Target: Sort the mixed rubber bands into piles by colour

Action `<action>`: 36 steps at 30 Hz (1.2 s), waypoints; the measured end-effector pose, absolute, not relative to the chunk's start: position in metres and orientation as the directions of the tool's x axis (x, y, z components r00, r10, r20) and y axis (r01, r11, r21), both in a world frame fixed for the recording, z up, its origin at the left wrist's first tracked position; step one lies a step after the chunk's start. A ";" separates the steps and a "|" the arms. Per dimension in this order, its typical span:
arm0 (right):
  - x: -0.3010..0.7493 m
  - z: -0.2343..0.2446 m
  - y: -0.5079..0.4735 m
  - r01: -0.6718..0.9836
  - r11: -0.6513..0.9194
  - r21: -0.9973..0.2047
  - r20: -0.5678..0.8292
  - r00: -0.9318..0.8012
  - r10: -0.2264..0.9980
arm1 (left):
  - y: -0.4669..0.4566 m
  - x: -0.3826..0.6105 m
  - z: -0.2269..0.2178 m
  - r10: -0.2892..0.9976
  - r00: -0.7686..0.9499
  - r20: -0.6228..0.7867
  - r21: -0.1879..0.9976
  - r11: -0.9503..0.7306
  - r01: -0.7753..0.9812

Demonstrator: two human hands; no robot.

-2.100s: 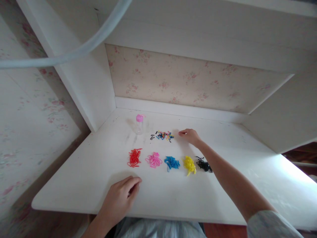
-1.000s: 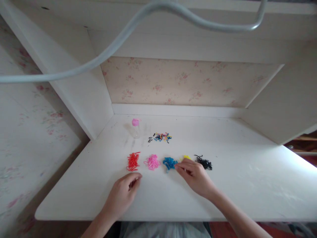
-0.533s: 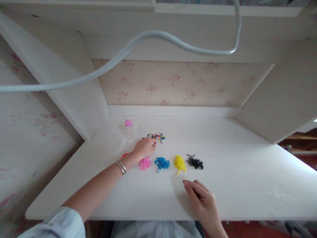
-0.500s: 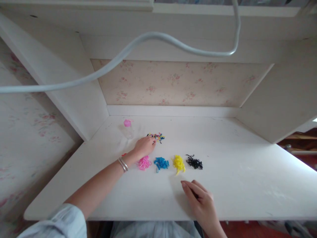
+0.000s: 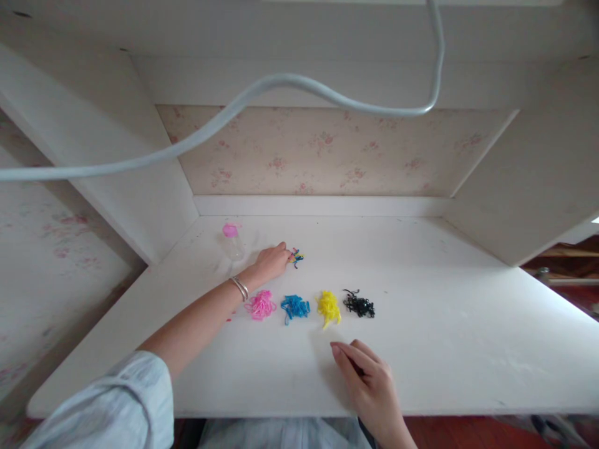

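My left hand (image 5: 270,262) reaches across the white desk (image 5: 444,324), its fingers bunched together on a small mixed pile of coloured rubber bands (image 5: 296,256) and covering most of it. A silver bangle (image 5: 240,287) sits on that wrist. Nearer to me lie sorted piles in a row: pink (image 5: 261,305), blue (image 5: 294,307), yellow (image 5: 328,307) and black (image 5: 359,304). A red pile (image 5: 229,319) is almost wholly hidden behind my left forearm. My right hand (image 5: 367,381) rests on the desk near the front edge, fingers stretched out loosely, holding nothing I can see.
A small clear bottle with a pink cap (image 5: 231,239) stands at the back left, just beyond my left hand. White side panels and a floral back wall box in the desk. A pale cable (image 5: 281,82) hangs across the top of the view.
My right hand drew back from the blue and yellow piles to the front edge. My left hand left the front edge and reached onto the mixed pile, now covering more of it.
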State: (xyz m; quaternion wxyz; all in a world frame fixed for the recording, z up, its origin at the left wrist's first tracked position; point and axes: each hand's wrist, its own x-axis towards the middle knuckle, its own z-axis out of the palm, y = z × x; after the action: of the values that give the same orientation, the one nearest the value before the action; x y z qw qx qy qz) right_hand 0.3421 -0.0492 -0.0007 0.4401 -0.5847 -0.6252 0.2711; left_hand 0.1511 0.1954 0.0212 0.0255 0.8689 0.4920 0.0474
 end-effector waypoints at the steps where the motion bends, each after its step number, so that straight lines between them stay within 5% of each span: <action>1: 0.342 -0.001 -0.050 0.491 0.170 -0.855 0.233 0.069 0.970 | 0.196 0.151 0.021 0.856 0.514 0.055 0.089 -0.517 0.851; 23: 0.338 -0.001 -0.046 0.486 0.155 -0.860 0.216 0.072 0.974 | 0.111 0.082 0.050 0.861 0.480 0.165 0.227 -0.507 0.832; 36: 0.332 -0.002 -0.046 0.559 0.142 -0.817 0.215 0.066 0.974 | 0.077 0.060 0.030 0.900 0.430 0.066 0.092 -0.435 0.896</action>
State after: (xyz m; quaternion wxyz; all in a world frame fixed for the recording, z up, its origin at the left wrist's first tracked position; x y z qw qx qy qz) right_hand 0.3320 -0.0456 -0.0020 0.4102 -0.6040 -0.6347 0.2532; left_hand 0.0602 0.0772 0.0298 0.0216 0.8454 0.5311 0.0527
